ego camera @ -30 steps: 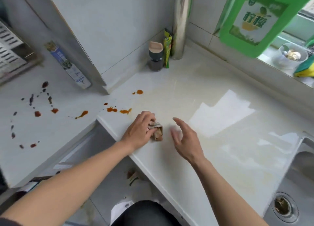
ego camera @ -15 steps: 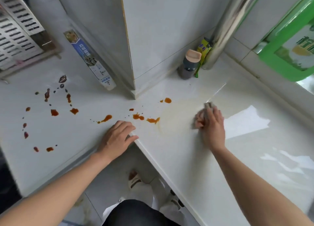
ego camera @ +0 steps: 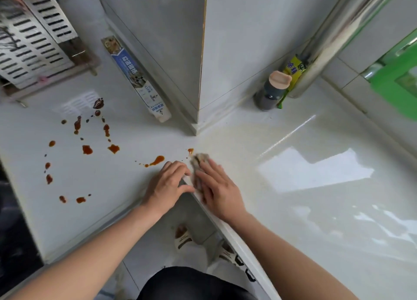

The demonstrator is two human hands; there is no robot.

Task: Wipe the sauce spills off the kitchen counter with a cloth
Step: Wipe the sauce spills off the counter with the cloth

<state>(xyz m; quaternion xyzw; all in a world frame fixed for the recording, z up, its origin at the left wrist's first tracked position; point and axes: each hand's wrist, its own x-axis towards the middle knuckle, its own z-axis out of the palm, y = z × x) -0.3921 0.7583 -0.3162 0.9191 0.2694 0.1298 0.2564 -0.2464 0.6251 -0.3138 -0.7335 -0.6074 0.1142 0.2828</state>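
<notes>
Counter corner edge: right hand presses cloth (left hand beside).

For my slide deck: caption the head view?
Right hand presses a grey cloth toward orange sauce spills on white counter.

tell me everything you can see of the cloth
The cloth is a small, crumpled wad, greyish-beige with brownish soiling, looking like soft damp fabric. It is pressed flat against the white counter under the fingers of the right hand, so only its far end shows beyond the fingertips. It sits near the counter's inner corner edge, just right of a small orange sauce spot, close to it. The left hand rests beside it; whether it touches the cloth is unclear.
</notes>
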